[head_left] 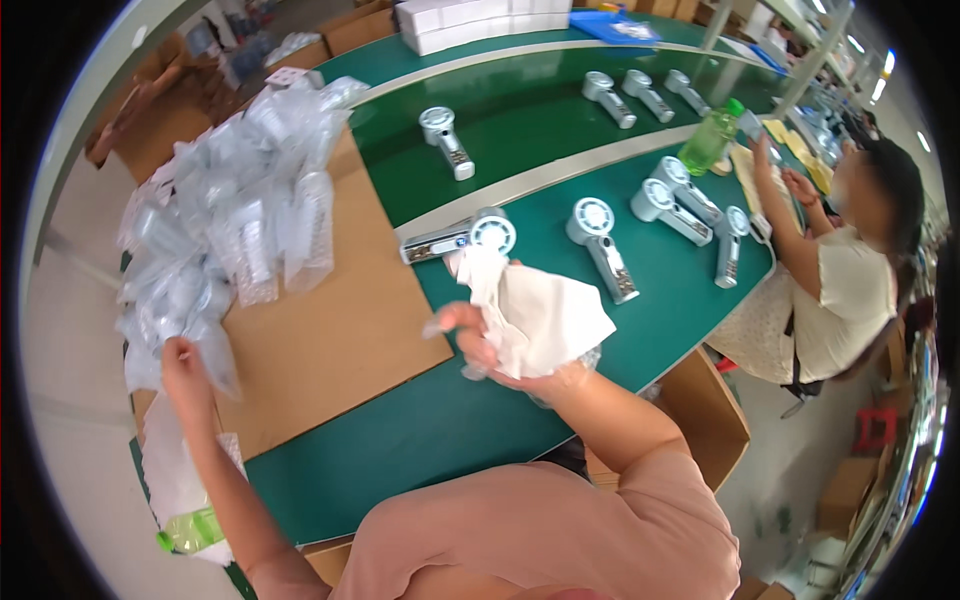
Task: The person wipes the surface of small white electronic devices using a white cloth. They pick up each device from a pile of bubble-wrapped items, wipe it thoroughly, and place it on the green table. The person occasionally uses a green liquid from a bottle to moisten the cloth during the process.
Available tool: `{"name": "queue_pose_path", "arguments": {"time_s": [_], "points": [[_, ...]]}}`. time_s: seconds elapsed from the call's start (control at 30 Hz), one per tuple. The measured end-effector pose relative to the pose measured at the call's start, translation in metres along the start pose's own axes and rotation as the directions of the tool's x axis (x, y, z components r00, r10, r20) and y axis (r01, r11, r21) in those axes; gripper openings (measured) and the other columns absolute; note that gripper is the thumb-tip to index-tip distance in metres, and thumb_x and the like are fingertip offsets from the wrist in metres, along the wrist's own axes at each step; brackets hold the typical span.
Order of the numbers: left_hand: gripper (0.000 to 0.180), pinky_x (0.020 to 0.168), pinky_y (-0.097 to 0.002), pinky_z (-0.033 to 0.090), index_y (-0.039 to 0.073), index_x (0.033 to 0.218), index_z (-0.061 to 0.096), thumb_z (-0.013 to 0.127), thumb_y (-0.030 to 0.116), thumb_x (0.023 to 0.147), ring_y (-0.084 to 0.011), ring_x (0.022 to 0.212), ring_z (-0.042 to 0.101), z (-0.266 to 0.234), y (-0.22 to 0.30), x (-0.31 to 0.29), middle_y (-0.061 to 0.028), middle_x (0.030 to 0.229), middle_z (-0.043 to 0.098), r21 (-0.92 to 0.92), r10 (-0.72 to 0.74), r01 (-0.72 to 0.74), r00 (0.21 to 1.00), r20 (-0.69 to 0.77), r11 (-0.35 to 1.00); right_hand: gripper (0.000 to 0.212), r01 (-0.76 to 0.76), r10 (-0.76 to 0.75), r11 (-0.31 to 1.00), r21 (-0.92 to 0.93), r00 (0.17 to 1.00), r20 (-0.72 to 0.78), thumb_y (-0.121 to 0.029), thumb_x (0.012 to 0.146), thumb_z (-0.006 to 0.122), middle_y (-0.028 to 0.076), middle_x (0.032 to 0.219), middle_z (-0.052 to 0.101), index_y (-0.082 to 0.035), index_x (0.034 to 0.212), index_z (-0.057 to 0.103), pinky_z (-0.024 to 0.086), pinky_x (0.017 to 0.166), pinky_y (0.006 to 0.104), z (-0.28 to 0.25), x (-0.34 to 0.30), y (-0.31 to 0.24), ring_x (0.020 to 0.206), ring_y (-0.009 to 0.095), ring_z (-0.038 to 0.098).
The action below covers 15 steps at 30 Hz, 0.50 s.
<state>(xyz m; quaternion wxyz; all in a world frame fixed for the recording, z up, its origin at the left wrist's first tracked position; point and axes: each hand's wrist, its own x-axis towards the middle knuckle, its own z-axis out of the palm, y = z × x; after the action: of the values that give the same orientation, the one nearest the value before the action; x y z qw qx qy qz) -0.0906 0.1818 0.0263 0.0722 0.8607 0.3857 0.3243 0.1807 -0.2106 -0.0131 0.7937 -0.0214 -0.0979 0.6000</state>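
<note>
At the left, the fingers of my left hand [187,372] are closed on the edge of a clear plastic bag [218,358] at the near end of a heaped pile of similar bags [240,180]. Over the middle of the bench, my right hand [478,345] is closed round a white cloth [555,318], with some clear plastic showing about its fingers and wrist. Just beyond that hand lies a silver-grey handheld fan [440,243] with a round head, partly overlapped by the cloth. Another handheld fan [603,250] rests on the green bench to the right.
Brown cardboard [330,350] lies under the bags. More fans [672,210] lie right, and others ride the dark green belt [530,110] beyond. A green bottle [710,138] stands near a co-worker [850,240]. Another bottle [190,530] lies near left; an open carton [705,410] is below the bench.
</note>
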Motion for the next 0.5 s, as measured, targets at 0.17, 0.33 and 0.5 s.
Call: {"name": "queue_pose_path", "arguments": {"time_s": [0.17,0.33,0.5], "points": [[0.022,0.072,-0.0301,0.047,0.001,0.104,0.058,0.064,0.006,0.083,-0.0197,0.082,0.058,0.061,0.123,-0.011,-0.0107,0.098,0.061,-0.343,0.166,-0.126,0.982,0.089,0.931,0.066,0.085,-0.085,0.996,0.038,0.996,-0.001,-0.049,0.088,0.054,0.031,0.124,0.048,-0.007,0.136,0.037,0.045,0.056,0.0381,-0.002,-0.009,-0.022,0.071,0.032,0.06],[0.036,0.074,-0.0366,0.049,0.007,0.115,0.056,0.066,0.02,0.083,-0.0291,0.082,0.059,0.123,0.278,0.013,-0.0154,0.1,0.061,-0.495,0.496,-0.279,0.779,0.385,0.823,0.069,0.423,-0.414,0.904,-0.061,0.903,0.117,-0.055,0.092,0.041,0.023,0.133,0.044,-0.005,0.14,0.035,0.045,0.096,0.0491,0.035,0.01,-0.068,0.113,0.038,0.052],[0.063,0.088,-0.0425,0.047,0.019,0.139,0.041,0.061,0.044,0.085,-0.0354,0.105,0.059,0.22,0.348,0.047,-0.0222,0.114,0.059,-0.265,0.468,-0.389,0.67,0.576,0.883,0.068,0.565,-0.571,0.821,-0.086,0.815,-0.102,-0.059,0.095,0.029,0.015,0.127,0.053,-0.005,0.133,0.045,0.042,0.097,0.0495,0.007,0.007,-0.091,0.114,0.034,0.053]]}}
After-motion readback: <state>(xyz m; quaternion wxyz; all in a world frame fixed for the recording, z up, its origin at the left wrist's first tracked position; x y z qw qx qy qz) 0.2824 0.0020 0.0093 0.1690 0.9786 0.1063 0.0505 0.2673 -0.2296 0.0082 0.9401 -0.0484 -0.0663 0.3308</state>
